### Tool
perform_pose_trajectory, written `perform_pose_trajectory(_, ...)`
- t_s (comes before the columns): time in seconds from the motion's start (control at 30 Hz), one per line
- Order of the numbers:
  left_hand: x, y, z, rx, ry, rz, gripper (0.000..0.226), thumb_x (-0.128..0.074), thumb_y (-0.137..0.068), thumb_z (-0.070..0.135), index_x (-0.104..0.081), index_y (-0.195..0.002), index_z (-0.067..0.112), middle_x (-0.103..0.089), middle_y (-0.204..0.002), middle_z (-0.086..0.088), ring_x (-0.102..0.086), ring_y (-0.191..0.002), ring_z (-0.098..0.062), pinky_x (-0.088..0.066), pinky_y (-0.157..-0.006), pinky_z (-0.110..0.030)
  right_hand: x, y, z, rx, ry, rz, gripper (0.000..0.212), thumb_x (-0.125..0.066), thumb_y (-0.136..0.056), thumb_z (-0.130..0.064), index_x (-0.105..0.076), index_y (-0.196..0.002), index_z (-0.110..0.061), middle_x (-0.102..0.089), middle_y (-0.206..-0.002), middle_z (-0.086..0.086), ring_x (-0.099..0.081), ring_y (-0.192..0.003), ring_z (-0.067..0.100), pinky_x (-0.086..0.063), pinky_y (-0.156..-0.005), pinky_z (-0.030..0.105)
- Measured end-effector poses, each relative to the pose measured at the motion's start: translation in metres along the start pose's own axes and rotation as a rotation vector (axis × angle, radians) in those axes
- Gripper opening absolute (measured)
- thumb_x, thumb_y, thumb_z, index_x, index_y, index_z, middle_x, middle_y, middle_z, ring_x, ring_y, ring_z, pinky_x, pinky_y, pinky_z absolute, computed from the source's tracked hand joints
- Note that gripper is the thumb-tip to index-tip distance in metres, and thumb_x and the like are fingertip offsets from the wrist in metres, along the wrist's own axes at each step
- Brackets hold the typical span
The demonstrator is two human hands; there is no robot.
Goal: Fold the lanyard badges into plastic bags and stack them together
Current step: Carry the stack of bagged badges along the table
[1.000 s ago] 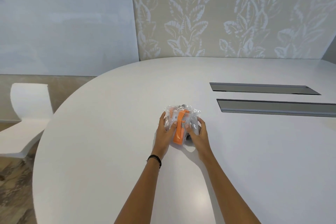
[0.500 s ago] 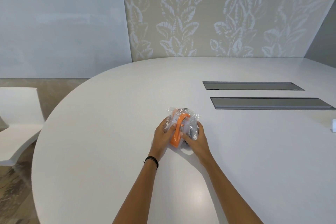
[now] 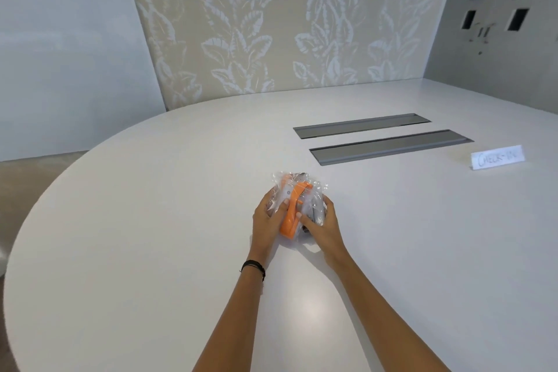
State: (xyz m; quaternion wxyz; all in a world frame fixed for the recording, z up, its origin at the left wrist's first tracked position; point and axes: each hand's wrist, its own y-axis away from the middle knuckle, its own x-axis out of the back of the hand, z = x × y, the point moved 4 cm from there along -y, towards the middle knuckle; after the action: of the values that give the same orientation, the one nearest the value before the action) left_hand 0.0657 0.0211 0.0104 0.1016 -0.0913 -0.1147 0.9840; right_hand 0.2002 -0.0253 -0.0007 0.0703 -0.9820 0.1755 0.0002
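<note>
A small bundle of clear plastic bags (image 3: 297, 207) holding folded lanyard badges rests on the white table (image 3: 151, 235). An orange lanyard strap (image 3: 293, 211) shows through the top bag, and grey parts show on the bundle's right side. My left hand (image 3: 267, 225) grips the bundle's left side, thumb on the orange strap. My right hand (image 3: 323, 228) grips its right side, thumb on top. How many bags are in the bundle I cannot tell.
Two grey recessed cable slots (image 3: 389, 146) lie in the table beyond the bundle to the right. A small white tent card (image 3: 496, 157) with handwriting stands at the right. A leaf-patterned wall panel rises behind the table's rounded far edge.
The view has swung to the right, so the white chair at left is gone and the tent card has come in. Both hands still hold the bundle in the same spot.
</note>
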Motion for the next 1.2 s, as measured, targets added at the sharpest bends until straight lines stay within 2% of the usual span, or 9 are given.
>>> perform_pose_trajectory(0.1,-0.019,0.001,0.0,-0.012,-0.026,0.002,0.024,-0.068,-0.086,0.03,-0.066,-0.106,0.042,-0.071,-0.108,0.008,-0.069,-0.096,-0.012,-0.056,-0.073,-0.023,0.015,0.009,-0.004,0.0,-0.058,0.096,0.063,-0.078,-0.073,-0.027,-0.041,-0.124,-0.032,-0.057,-0.117,-0.013,-0.059,-0.105,0.005,-0.053,-0.08,0.025)
perform_pose_trajectory(0.3,-0.064,0.005,0.001,-0.008,-0.08,-0.117,0.03,-0.069,-0.081,0.039,-0.066,-0.108,0.028,-0.072,-0.103,0.003,-0.068,-0.096,-0.018,-0.057,-0.083,-0.034,0.057,0.03,-0.007,-0.013,-0.09,0.249,0.062,-0.075,-0.076,-0.028,-0.038,-0.125,-0.034,-0.052,-0.108,-0.026,-0.056,-0.092,-0.011,-0.048,-0.061,0.007)
perform_pose_trajectory(0.4,-0.091,0.007,-0.003,0.002,-0.083,-0.161,0.036,-0.068,-0.08,0.04,-0.065,-0.11,0.021,-0.071,-0.106,0.0,-0.067,-0.098,-0.019,-0.056,-0.086,-0.036,0.082,0.037,-0.01,-0.019,-0.062,0.317,0.062,-0.074,-0.077,-0.029,-0.038,-0.126,-0.033,-0.052,-0.111,-0.023,-0.054,-0.095,-0.008,-0.048,-0.062,0.01)
perform_pose_trajectory(0.53,-0.134,0.012,-0.012,0.027,-0.086,-0.215,0.03,-0.069,-0.085,0.031,-0.063,-0.112,0.019,-0.069,-0.108,0.002,-0.066,-0.1,-0.017,-0.054,-0.087,-0.028,0.126,0.046,-0.014,-0.018,-0.026,0.396,0.067,-0.074,-0.076,-0.031,-0.038,-0.132,-0.027,-0.053,-0.118,-0.009,-0.055,-0.099,0.002,-0.049,-0.064,0.015)
perform_pose_trajectory(0.67,-0.185,0.023,-0.022,0.071,-0.111,-0.262,0.034,-0.066,-0.087,0.03,-0.06,-0.118,0.017,-0.067,-0.115,0.001,-0.063,-0.104,-0.016,-0.051,-0.091,-0.028,0.177,0.058,-0.016,-0.027,-0.005,0.462,0.064,-0.075,-0.077,-0.028,-0.04,-0.13,-0.026,-0.055,-0.121,-0.004,-0.058,-0.105,0.013,-0.054,-0.081,0.031)
perform_pose_trajectory(0.8,-0.244,0.041,-0.029,0.09,-0.093,-0.345,0.034,-0.064,-0.089,0.031,-0.058,-0.119,0.016,-0.065,-0.119,-0.003,-0.061,-0.11,-0.019,-0.05,-0.096,-0.035,0.236,0.071,-0.022,0.001,0.028,0.514,0.059,-0.073,-0.078,-0.025,-0.042,-0.128,-0.024,-0.055,-0.119,-0.004,-0.058,-0.097,0.003,-0.05,-0.061,0.013)
perform_pose_trajectory(0.87,-0.271,0.05,-0.033,0.109,-0.08,-0.365,0.035,-0.063,-0.09,0.031,-0.058,-0.12,0.015,-0.064,-0.121,-0.004,-0.06,-0.112,-0.019,-0.049,-0.098,-0.037,0.264,0.077,-0.023,-0.018,0.046,0.529,0.066,-0.074,-0.078,-0.027,-0.039,-0.133,-0.023,-0.055,-0.122,-0.003,-0.058,-0.102,0.009,-0.053,-0.071,0.02)
perform_pose_trajectory(0.97,-0.316,0.065,-0.039,0.139,-0.074,-0.386,0.035,-0.062,-0.091,0.03,-0.056,-0.121,0.015,-0.063,-0.122,-0.005,-0.059,-0.113,-0.019,-0.047,-0.1,-0.041,0.314,0.084,-0.024,-0.035,0.056,0.541,0.069,-0.075,-0.077,-0.026,-0.038,-0.135,-0.024,-0.054,-0.127,0.0,-0.056,-0.111,0.017,-0.051,-0.09,0.041)
perform_pose_trajectory(1.2,-0.423,0.088,-0.052,0.173,-0.073,-0.433,0.039,-0.063,-0.09,0.031,-0.053,-0.125,0.017,-0.062,-0.123,-0.005,-0.059,-0.114,-0.017,-0.048,-0.099,-0.036,0.424,0.093,-0.028,-0.012,0.066,0.542,0.065,-0.076,-0.077,-0.025,-0.042,-0.132,-0.026,-0.057,-0.127,0.001,-0.057,-0.113,0.016,-0.051,-0.09,0.043)
